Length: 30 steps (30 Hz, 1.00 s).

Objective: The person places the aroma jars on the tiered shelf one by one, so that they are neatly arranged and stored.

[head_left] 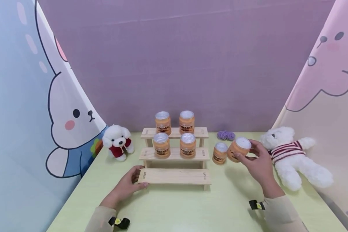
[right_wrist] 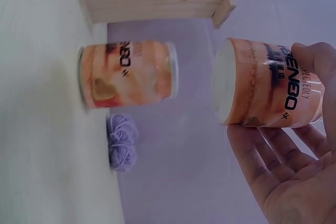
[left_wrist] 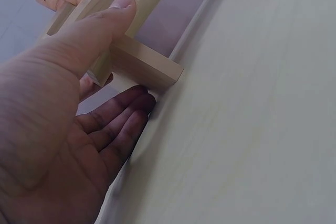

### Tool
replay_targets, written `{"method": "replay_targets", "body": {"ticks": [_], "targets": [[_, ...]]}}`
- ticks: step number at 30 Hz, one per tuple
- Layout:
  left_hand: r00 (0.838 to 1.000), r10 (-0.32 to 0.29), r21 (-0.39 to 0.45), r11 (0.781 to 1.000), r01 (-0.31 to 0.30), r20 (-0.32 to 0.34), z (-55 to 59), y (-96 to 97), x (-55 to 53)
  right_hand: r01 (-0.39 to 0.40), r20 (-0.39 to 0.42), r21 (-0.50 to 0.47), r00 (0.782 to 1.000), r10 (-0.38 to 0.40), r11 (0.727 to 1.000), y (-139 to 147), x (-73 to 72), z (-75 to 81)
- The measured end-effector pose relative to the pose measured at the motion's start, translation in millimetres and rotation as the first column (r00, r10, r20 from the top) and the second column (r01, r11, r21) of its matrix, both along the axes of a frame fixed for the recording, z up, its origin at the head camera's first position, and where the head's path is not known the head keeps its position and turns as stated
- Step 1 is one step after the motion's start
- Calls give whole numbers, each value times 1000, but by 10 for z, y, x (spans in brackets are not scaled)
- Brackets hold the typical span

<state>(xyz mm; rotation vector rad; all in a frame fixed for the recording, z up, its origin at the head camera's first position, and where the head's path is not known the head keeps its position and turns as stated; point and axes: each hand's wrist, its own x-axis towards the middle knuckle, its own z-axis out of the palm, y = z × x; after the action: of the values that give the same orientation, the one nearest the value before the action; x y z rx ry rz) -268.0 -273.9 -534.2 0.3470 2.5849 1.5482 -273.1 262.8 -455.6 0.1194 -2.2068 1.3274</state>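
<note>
My right hand (head_left: 259, 164) grips an orange can (head_left: 239, 149) with a silvery lid, thumb on one side and fingers on the other; it is tilted and raised off the table. Just left of it, a second orange can (head_left: 219, 153) stands upright on the table. My left hand (head_left: 127, 187) pinches the left end of the lowest step of a three-tier wooden rack (head_left: 174, 176); in the left wrist view the thumb lies over the board and the other fingers reach beneath. Two cans (head_left: 188, 146) stand on the middle step and two more (head_left: 187, 122) on the top step.
Behind the table can lies a purple yarn skein (head_left: 226, 135). A white plush bear (head_left: 293, 154) in a striped top lies at the right, close to my right hand. At the left sits a white plush dog (head_left: 117, 141) in red. A purple backdrop (head_left: 174, 64) rises behind.
</note>
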Motion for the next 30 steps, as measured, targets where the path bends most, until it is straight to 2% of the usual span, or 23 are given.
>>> {"method": "replay_targets", "body": {"ticks": [8, 17, 25, 30], "targets": [[1000, 1, 7, 1000, -1, -8, -23, -1, -6, -82, 7, 4, 997, 82, 997, -182, 110, 148], [999, 30, 22, 999, -31, 22, 3, 13, -4, -170, -5, 14, 985, 170, 985, -374, 182, 226], [1000, 8, 11, 1000, -8, 2, -5, 4, -6, -247, -18, 40, 969, 248, 968, -554, 259, 296], [1000, 1, 8, 1000, -1, -6, 4, 2, 6, -285, 1, 59, 958, 285, 957, -694, 296, 325]]}}
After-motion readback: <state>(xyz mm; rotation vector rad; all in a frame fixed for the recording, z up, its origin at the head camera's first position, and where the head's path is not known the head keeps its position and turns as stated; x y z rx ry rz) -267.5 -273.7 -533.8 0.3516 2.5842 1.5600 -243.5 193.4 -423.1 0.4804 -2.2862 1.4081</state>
